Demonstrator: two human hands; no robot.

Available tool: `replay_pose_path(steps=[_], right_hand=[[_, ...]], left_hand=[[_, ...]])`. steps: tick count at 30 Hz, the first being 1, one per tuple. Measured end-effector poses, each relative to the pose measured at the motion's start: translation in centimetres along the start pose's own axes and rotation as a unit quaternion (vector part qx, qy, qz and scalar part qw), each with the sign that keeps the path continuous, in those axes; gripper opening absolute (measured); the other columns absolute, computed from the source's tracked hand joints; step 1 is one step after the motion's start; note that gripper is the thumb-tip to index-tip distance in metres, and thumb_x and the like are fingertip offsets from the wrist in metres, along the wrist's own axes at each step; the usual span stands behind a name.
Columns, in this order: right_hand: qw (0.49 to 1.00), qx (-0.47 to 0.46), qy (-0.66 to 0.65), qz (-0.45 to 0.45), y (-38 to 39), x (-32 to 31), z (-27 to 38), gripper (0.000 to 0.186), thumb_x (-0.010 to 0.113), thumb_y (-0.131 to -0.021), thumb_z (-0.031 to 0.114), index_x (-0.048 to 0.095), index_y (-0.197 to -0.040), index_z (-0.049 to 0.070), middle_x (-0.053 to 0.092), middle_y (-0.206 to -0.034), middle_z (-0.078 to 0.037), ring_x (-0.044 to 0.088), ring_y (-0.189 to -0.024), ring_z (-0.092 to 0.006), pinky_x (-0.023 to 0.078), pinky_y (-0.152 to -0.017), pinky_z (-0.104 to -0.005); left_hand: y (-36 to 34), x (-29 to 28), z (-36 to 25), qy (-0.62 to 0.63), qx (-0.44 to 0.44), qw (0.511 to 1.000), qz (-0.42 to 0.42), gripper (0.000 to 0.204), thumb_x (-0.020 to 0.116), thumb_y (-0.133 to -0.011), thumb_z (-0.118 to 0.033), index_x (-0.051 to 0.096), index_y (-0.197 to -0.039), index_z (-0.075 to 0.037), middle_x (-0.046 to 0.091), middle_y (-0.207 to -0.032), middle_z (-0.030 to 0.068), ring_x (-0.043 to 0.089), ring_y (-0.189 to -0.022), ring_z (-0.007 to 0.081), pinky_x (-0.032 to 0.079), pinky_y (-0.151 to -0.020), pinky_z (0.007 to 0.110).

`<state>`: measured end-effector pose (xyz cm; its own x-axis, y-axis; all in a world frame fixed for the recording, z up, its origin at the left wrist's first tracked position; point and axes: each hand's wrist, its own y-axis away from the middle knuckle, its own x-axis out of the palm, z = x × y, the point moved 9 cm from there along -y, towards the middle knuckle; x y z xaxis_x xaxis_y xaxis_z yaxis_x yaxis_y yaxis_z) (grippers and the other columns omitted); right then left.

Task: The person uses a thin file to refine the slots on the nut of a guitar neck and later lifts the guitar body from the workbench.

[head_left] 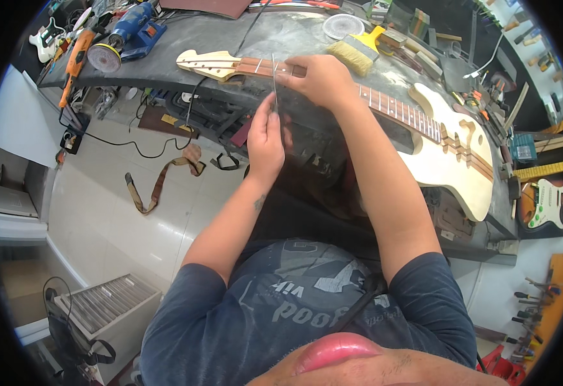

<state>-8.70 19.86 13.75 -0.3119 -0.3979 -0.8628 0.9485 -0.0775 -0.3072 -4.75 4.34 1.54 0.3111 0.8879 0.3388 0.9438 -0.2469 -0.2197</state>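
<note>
An unpainted guitar body [458, 177] lies on the bench at right, its fretted neck [397, 110] running left to a pale headstock [207, 61]. My left hand [265, 141] is below the neck, closed on a thin metal tool [275, 87] that stands out crosswise over the fretboard near the headstock. My right hand [317, 83] rests over the fretboard just right of the tool, thumb against or beside it, fingers curled; what they grip is hidden. A yellow-handled brush [352, 58] lies behind that hand.
The grey bench [185, 35] holds a blue sanding machine [127, 29], an orange power tool [75, 64] and scattered wood and tools. A cable and a strap [156, 190] lie on the floor. Another guitar [542, 199] is at right; a slatted box [104, 309] stands at lower left.
</note>
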Motion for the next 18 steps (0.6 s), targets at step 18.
replay_pose_path(steps=[18], right_hand=[[1.0, 0.009, -0.022, 0.009, -0.1, -0.2, -0.2, 0.063, 0.086, -0.089, 0.057, 0.082, -0.13, 0.01, 0.084, -0.114, -0.018, 0.08, -0.106, -0.0368, 0.062, -0.095, -0.045]], left_hand=[[3.6, 0.1, 1.3, 0.067, -0.037, 0.997, -0.008, 0.044, 0.041, -0.123, -0.019, 0.047, -0.163, -0.003, 0.065, -0.106, 0.0085, 0.058, -0.07, 0.0122, 0.051, -0.065, 0.029]])
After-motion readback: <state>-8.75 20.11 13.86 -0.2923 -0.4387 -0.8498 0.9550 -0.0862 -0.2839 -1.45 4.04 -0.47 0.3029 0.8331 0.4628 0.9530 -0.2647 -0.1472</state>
